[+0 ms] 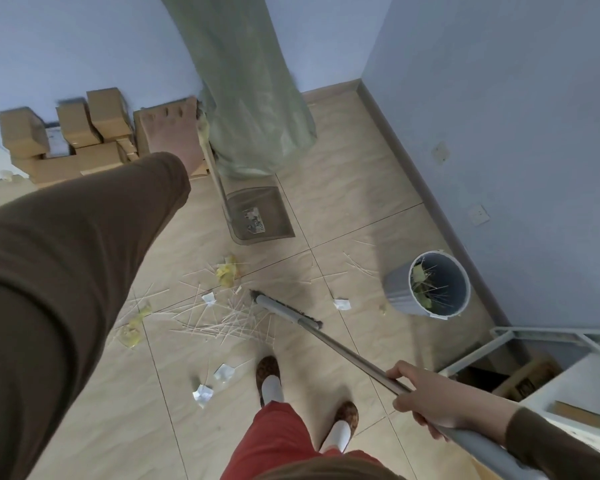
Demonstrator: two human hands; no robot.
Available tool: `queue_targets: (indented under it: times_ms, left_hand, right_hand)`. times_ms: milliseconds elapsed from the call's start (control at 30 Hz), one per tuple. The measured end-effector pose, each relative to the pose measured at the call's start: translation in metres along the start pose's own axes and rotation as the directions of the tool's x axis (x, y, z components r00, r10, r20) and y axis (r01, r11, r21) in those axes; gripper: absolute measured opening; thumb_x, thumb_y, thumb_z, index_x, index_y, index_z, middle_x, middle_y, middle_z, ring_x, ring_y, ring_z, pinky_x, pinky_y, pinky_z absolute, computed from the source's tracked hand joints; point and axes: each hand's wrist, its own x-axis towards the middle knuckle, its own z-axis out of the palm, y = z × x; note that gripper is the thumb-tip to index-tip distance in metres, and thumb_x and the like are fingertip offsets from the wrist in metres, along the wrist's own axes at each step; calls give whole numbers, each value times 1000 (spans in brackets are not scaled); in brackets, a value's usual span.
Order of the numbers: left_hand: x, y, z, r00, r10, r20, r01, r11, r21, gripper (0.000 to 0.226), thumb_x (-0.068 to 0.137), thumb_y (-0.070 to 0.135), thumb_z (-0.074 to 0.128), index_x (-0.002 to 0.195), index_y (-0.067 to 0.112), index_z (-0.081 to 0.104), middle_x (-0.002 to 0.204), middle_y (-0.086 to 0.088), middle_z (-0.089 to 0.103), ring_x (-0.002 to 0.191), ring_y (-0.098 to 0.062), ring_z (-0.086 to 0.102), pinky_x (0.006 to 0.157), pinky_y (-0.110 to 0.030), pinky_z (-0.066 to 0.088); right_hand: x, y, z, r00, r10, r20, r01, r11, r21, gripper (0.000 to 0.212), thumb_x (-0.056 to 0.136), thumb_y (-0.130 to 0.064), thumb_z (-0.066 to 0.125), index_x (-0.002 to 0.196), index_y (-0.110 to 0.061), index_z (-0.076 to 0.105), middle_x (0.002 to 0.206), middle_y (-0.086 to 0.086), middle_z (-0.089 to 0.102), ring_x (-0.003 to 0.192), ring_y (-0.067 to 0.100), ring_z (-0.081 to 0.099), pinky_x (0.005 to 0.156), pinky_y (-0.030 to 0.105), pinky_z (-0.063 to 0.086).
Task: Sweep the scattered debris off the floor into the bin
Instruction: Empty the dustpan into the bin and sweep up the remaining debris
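Thin wooden sticks [222, 322], yellow crumpled scraps [227, 271] and white paper bits [203, 395] lie scattered on the tiled floor. My right hand [430, 400] grips the handle of a grey broom; the broom's head [284, 310] rests against the right side of the stick pile. A brown long-handled dustpan [260, 216] stands on the floor beyond the pile. My left hand [174, 133] is stretched forward and blurred, right beside the top of the dustpan's handle; whether it grips the handle is unclear. A grey bin [433, 285] at the right holds sticks and yellow scraps.
A green fabric-wrapped column [257, 98] rises behind the dustpan. Cardboard boxes [77, 140] are stacked against the far wall at the left. A grey metal frame [534, 336] and a white shelf stand at the right. My feet [269, 379] are just behind the debris.
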Motion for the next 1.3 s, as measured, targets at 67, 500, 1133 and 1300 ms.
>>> queue_targets:
  times_ms: [67, 500, 1133, 1300]
  left_hand:
    - [-3, -3, 1, 1000, 15, 5, -15, 1000, -17, 78, 85, 16, 54, 155, 23, 18, 159, -19, 28, 148, -39, 23, 119, -63, 8]
    - [-119, 22, 37, 955, 60, 292, -35, 995, -90, 60, 91, 28, 62, 148, 19, 45, 162, -13, 27, 151, -34, 19, 121, -54, 20]
    - [-297, 139, 121, 831, -32, 555, 213, 940, -266, 40, 87, 33, 69, 127, 26, 66, 148, -9, 51, 145, -25, 34, 118, -40, 29]
    - [-278, 160, 119, 840, -19, 542, 219, 926, -307, 38, 88, 25, 69, 125, 19, 68, 139, -10, 58, 130, -29, 50, 110, -38, 38]
  right_hand:
    - [1, 6, -7, 1000, -3, 12, 2, 999, 34, 35, 93, -17, 55, 125, -26, 43, 67, 10, 53, 39, 15, 46, 38, 23, 39]
    - [35, 75, -57, 991, 45, 125, -83, 942, 325, 25, 98, -15, 51, 122, -18, 48, 67, 9, 57, 47, 15, 48, 46, 24, 41]
    - [68, 165, -117, 951, 32, 308, -161, 900, 404, 38, 96, -16, 51, 133, -8, 48, 67, 8, 57, 48, 13, 51, 44, 21, 46]
    - [64, 164, -153, 946, 10, 324, -171, 863, 476, 37, 93, -16, 57, 128, -7, 50, 70, 11, 58, 52, 14, 49, 48, 23, 47]
